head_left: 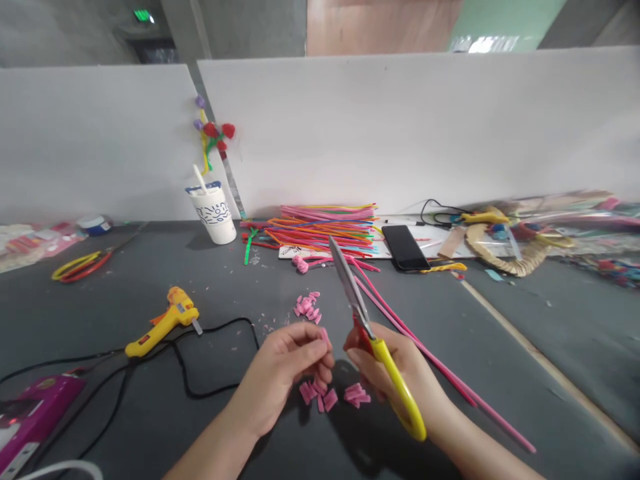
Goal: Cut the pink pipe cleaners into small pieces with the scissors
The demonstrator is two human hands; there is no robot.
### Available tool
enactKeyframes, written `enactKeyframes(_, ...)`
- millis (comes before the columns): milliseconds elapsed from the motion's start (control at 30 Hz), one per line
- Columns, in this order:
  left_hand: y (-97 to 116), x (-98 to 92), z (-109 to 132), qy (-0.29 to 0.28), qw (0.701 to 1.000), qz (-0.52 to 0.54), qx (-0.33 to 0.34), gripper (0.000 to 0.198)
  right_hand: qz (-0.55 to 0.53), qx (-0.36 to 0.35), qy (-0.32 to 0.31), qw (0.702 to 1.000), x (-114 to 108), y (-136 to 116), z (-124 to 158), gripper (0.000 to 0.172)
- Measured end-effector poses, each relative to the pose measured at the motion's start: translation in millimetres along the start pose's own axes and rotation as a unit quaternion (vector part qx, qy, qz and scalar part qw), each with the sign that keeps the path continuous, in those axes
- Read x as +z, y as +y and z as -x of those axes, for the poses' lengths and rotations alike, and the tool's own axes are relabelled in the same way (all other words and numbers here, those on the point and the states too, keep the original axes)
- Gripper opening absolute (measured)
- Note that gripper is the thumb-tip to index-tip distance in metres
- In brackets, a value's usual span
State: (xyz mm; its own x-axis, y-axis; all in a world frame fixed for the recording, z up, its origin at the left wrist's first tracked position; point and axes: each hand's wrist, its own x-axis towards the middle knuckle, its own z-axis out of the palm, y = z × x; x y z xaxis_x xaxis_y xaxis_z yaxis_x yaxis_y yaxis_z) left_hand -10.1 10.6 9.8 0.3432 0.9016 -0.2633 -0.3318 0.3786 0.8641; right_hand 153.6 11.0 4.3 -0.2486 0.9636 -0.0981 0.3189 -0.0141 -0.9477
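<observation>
My left hand (295,360) pinches a short pink pipe cleaner piece (325,335) between thumb and fingers. In my right hand (395,360) is a pair of scissors (350,280) with yellow and red handles, its blades close together and pointing up and away. Below my hands lie two small groups of cut pink pieces (357,395), one partly behind my left fingers. A further pile of pink bits (307,307) rests beyond my left hand. Long pink pipe cleaners (480,397) stretch across the table to the right of the scissors.
A yellow glue gun (163,323) with black cables lies at left, near a magenta power strip (45,413). Further back are a paper cup (215,213), a heap of coloured pipe cleaners (320,230), a phone (405,248) and a woven ring (517,263). White panels (400,133) border the table.
</observation>
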Motion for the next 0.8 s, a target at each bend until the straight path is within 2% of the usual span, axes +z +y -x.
enactKeyframes(67, -6, 3.4, 0, -0.034, 0.999, -0.004, -0.043, 0.013, -0.058, 0.032, -0.024, 0.998, -1, -2, 1, 0.021)
enactKeyframes(167, -12, 5.7, -1, -0.066, 0.995, -0.021, -0.066, 0.013, -0.101, 0.053, -0.049, 0.992, 0, -1, 2, 0.019)
enactKeyframes(300, -13, 6.4, -1, -0.072, 0.993, -0.044, -0.078, 0.013, -0.108, 0.053, -0.034, 0.992, 2, -2, 5, 0.011)
enactKeyframes(500, -13, 11.0, -2, -0.033, 0.994, -0.105, -0.012, 0.015, -0.068, 0.061, 0.008, 0.996, 4, -10, 6, 0.007)
enactKeyframes(633, -18, 12.1, -4, -0.023, 0.994, -0.110, -0.009, 0.015, -0.047, 0.066, 0.008, 0.997, 4, -8, 5, 0.008)
enactKeyframes(733, -17, 9.0, -4, 0.021, 0.997, -0.074, -0.021, 0.016, -0.014, 0.018, 0.002, 1.000, 0, -4, 5, 0.012)
enactKeyframes(800, -12, 5.2, -4, 0.054, 0.998, -0.028, -0.011, 0.015, 0.058, -0.022, 0.006, 0.998, -3, 0, 5, 0.017)
